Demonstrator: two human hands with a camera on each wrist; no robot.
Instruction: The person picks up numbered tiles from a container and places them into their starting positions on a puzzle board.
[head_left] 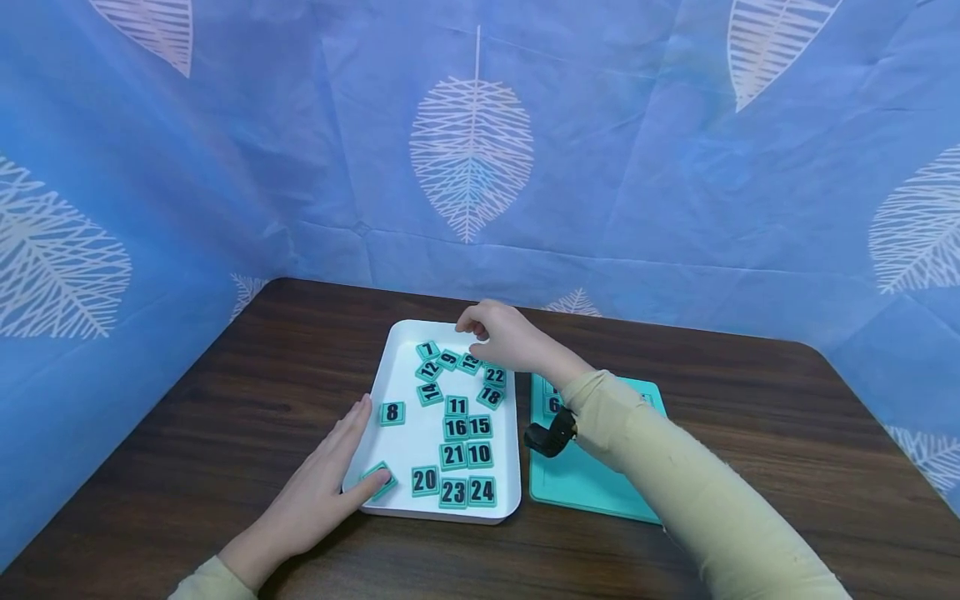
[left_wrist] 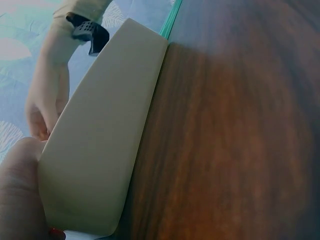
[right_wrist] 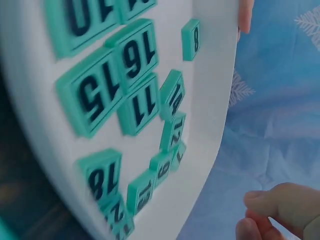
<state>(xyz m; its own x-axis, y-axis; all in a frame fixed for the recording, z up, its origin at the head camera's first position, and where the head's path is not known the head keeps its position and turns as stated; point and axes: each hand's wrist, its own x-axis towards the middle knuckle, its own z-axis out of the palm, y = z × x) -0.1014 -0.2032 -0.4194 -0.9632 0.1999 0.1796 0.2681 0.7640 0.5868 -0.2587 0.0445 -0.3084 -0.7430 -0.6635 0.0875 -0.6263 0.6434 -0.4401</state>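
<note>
A white tray (head_left: 408, 446) holds several teal number tiles, among them 11 (head_left: 456, 407), 20 (head_left: 425, 481) and 8 (right_wrist: 191, 40). My left hand (head_left: 318, 479) rests along the tray's left side with its fingers straight. Its thumb reaches over the near left corner onto a tile (head_left: 381, 490), whose number it covers. In the left wrist view that thumb (left_wrist: 20, 185) lies against the tray's wall. Over the far right part of the tray is my right hand (head_left: 506, 335), fingers loosely bent, thumb apart from them and nothing between, as the right wrist view also shows.
Close to the tray's right side lies a teal board (head_left: 592, 487), partly hidden under my right forearm, with a 6 tile (head_left: 552, 405) on it. A black device (head_left: 551, 437) sits on the right wrist. Blue leaf-print cloth (head_left: 637, 208) hangs behind the brown wooden table (head_left: 247, 400).
</note>
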